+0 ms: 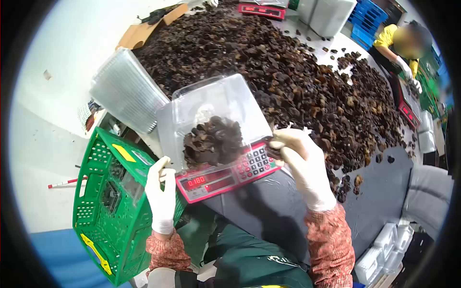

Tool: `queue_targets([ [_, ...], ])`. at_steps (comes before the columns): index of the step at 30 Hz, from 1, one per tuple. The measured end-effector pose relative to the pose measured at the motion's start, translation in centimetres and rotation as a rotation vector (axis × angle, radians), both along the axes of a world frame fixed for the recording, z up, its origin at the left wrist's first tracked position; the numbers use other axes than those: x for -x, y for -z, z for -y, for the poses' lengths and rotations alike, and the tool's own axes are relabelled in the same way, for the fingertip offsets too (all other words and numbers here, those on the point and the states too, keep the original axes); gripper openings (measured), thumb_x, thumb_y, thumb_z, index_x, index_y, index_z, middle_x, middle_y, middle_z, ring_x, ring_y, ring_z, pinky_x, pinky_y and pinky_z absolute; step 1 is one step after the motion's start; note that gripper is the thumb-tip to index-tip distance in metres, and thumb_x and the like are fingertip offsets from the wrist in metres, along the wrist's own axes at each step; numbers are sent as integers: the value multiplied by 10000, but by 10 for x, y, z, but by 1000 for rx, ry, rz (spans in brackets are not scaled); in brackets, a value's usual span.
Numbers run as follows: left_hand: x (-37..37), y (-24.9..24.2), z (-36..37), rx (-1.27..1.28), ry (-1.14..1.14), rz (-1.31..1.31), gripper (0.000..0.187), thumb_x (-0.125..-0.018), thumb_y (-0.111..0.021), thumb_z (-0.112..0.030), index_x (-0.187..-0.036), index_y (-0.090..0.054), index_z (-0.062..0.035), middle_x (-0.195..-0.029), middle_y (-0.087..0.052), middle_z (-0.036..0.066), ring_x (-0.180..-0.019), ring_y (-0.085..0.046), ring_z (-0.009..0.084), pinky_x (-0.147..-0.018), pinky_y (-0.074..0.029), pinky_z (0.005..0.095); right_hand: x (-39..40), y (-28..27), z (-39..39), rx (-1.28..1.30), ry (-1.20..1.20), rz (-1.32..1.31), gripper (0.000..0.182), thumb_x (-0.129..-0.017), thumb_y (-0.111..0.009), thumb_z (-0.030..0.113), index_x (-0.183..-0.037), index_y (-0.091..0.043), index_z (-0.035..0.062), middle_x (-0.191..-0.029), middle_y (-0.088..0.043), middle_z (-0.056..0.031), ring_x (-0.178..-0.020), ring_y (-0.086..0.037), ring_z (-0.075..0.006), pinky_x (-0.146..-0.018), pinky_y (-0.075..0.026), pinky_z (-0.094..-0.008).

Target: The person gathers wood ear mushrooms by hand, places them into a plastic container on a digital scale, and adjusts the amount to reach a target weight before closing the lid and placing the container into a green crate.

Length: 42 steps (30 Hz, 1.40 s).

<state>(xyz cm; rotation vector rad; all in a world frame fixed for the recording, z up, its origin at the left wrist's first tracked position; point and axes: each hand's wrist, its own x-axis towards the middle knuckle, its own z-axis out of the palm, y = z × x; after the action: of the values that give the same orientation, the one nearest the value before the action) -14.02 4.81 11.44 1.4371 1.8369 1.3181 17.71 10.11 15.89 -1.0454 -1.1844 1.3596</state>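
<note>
A clear plastic container [189,103] with dark brown mushroom-like pieces [216,141] in it rests on a red scale [206,188], whose display reads 0.180. At the container's left front corner is my left hand [162,189], in a white glove, its fingers bent close together; whether they grip the rim is unclear. My right hand [300,161], also gloved, pinches a dark piece [273,149] between thumb and fingers, just right of the container and above the scale's keypad.
A big heap of dark pieces [288,72] spreads behind the scale. Stacked clear containers [127,89] lean at the left, above a green crate [113,211]. A co-worker's gloved hands [408,72] are near another scale [407,108] at the right. More containers [384,249] lie lower right.
</note>
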Motion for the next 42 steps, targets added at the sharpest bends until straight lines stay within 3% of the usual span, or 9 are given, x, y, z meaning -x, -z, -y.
queue_targets([
  [6, 5, 5, 8, 9, 40, -47, 360, -988, -567, 24, -1348, -573, 33, -1263, -656, 89, -978, -637, 117, -917, -506, 273, 68, 10, -52, -442, -174, 377, 290, -979, -554, 64, -1247, -647, 5, -1126, -691, -108, -963, -680, -194, -840, -551, -313],
  [18, 4, 6, 4, 76, 68, 131, 313, -1008, -524, 2, -1312, -568, 63, -1101, -676, 109, -800, -643, 92, -708, -533, 230, -25, 29, -49, 56, 171, 274, 295, -1052, -501, 167, -1248, -668, 25, -1093, -735, -36, -758, -613, -17, -602, -401, -175],
  [22, 2, -2, 7, 187, 13, 347, 294, -1065, -486, -150, -1220, -602, 71, -916, -694, 100, -654, -630, 103, -562, -488, 211, 2, 30, -79, 36, 150, 212, 326, -1052, -522, 193, -1245, -655, -33, -1144, -721, -128, -896, -685, -138, -806, -550, -268],
  [27, -1, 12, 4, 360, 183, 765, 356, -1073, -482, -264, -1073, -634, 58, -774, -660, 117, -533, -604, 147, -455, -440, 231, 42, 49, -135, -32, -89, 16, 386, -1043, -549, 188, -1361, -560, -30, -1323, -629, -171, -1100, -674, -217, -919, -551, -305],
  [31, -5, 14, -1, 325, 261, 724, 344, -1056, -500, -266, -1045, -616, 58, -738, -622, 102, -517, -557, 136, -463, -426, 230, 68, 39, -152, 221, -203, -501, 561, -1061, -530, 302, -1498, -406, -27, -1493, -502, -214, -1411, -453, -288, -1186, -331, -419],
  [33, -1, 18, 2, 260, 339, 674, 331, -1047, -491, -259, -1061, -616, 47, -769, -630, 90, -551, -590, 134, -481, -447, 218, 51, 42, -150, -7, -311, -440, 498, -1066, -497, 312, -1437, -498, -19, -1453, -545, -212, -1314, -542, -269, -1172, -338, -401],
  [37, 1, 6, -3, 391, 198, 1053, 508, -1084, -415, -371, -1047, -593, 104, -727, -619, 172, -512, -567, 193, -459, -426, 249, 24, 7, -88, -63, -266, 569, 509, -911, -742, 278, -1300, -598, -16, -1170, -693, -157, -1056, -669, -202, -939, -529, -341],
  [39, 2, 5, -3, 421, 209, 1039, 436, -1073, -433, -305, -1049, -602, 96, -741, -627, 185, -524, -586, 210, -462, -430, 249, 17, 18, -65, -67, -266, 705, 476, -873, -798, 258, -1221, -624, -16, -985, -707, -82, -910, -682, -153, -799, -552, -289],
  [42, -1, 5, -4, 430, 254, 690, 315, -1050, -469, -196, -1031, -609, 86, -738, -624, 172, -534, -585, 190, -471, -431, 246, 16, 35, -50, 303, -350, 344, 300, -941, -719, 238, -1114, -643, 5, -920, -690, -31, -814, -667, -112, -740, -545, -263],
])
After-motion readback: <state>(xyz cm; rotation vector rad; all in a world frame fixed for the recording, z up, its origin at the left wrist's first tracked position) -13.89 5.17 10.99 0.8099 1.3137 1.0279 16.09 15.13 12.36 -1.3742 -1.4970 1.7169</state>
